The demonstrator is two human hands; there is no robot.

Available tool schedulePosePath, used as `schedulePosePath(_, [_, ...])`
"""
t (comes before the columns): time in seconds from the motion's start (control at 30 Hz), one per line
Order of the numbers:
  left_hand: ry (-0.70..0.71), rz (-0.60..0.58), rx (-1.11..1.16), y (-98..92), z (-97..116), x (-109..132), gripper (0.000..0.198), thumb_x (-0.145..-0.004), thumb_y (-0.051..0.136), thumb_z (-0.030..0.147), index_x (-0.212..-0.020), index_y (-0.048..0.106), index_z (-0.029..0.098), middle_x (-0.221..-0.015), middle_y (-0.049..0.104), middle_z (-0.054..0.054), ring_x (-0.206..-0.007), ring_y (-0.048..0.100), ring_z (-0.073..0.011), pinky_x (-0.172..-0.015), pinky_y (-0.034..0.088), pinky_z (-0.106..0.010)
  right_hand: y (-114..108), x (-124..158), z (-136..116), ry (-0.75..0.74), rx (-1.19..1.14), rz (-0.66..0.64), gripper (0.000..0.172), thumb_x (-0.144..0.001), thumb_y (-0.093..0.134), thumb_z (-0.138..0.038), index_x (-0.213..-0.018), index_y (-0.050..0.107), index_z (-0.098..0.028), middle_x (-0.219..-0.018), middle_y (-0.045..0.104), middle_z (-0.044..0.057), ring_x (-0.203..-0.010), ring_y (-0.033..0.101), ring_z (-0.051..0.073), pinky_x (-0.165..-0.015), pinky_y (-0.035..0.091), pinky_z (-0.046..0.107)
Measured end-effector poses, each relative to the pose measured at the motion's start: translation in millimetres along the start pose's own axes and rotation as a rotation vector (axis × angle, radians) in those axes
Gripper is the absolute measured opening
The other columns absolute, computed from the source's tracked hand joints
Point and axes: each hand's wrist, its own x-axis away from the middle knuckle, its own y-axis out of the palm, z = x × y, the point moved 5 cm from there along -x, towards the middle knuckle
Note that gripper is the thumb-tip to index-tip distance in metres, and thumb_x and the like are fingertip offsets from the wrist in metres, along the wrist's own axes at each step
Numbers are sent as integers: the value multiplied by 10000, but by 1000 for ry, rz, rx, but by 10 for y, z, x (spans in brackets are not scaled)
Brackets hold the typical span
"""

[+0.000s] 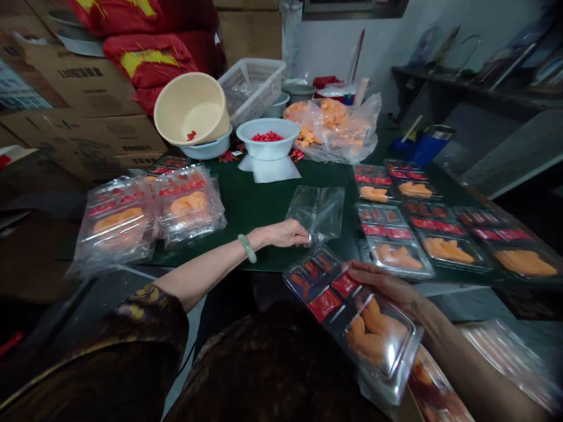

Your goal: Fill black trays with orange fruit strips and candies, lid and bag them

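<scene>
Nearest the camera, along the bottom edge, a dark patterned garment [246, 375] is seen, worn by the person. At far left, printed cardboard boxes [88, 138] are stacked, with red sacks [153, 44] piled beside them. On the dark green table [250, 202], bagged packs [189, 205] are laid in two piles. Behind these, a cream basin [191, 108] is tilted on a pale blue basin [209, 147]; to its right, red sachets [267, 136] are held in a light blue bowl [268, 152]. In the middle, a flat clear bag [323, 211] on the table is pinched at its near edge by the left hand [288, 233]. Farther back, orange pieces are gathered in a large plastic bag [365, 132]. Right of centre, near the table's front edge, a filled clear tray [345, 319] is held tilted, grasped along its side by the right hand [382, 285]. At far right, similar trays [442, 234] are set out in rows, with a blue tumbler [428, 146] behind them.
</scene>
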Motion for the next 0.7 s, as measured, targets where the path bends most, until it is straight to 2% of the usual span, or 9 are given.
schedulePosePath(0.2, [-53,-64,49,4,-26,21,286,-890,405,234,-841,650,95,-700,611,-36,-612,548,-94,-585,405,-183,-2,68,12,-23,-3,-43,188,-785,658,-304,-883,542,-194,-698,620,-8,-522,620,129,-491,524,235])
schedulePosePath(0.27, [-76,-13,-20,31,-32,7,219,-844,433,162,-860,647,119,-736,633,-25,-635,554,-93,-600,401,-181,-21,106,32,-10,-9,-45,200,-790,655,-309,-907,536,-199,-676,615,-13,-527,625,129,-525,520,231])
schedulePosePath(0.33, [-121,103,-172,63,-29,-8,169,-780,474,121,-816,637,145,-750,641,-12,-660,555,-106,-603,387,-194,-35,146,44,-6,-2,-41,220,-782,662,-311,-922,534,-200,-661,611,-18,-528,625,130,-556,522,238])
schedulePosePath(0.4, [-179,244,-365,104,-8,-14,109,-763,502,152,-753,610,158,-749,635,-18,-691,558,-135,-592,369,-221,-23,176,40,-10,19,-42,239,-771,672,-317,-928,538,-197,-668,616,-16,-541,628,133,-577,526,247])
schedulePosePath(0.47, [-213,338,-529,161,30,-20,130,-806,500,228,-736,586,161,-757,630,-39,-720,566,-165,-579,351,-245,25,183,27,-12,27,-49,263,-759,682,-323,-938,539,-194,-691,628,-11,-572,640,139,-603,530,253])
schedulePosePath(0.57, [-208,335,-647,246,71,-39,222,-876,447,294,-755,574,159,-777,636,-64,-713,575,-182,-547,315,-264,154,145,-8,-8,6,-109,275,-756,685,-325,-925,514,-193,-721,641,-7,-572,647,131,-602,530,242])
schedulePosePath(0.7, [-195,332,-682,230,108,-32,214,-869,470,291,-717,553,163,-728,627,-56,-649,562,-170,-508,251,-273,300,70,-56,21,39,-190,288,-761,682,-347,-896,477,-197,-646,625,-28,-441,607,123,-435,478,201])
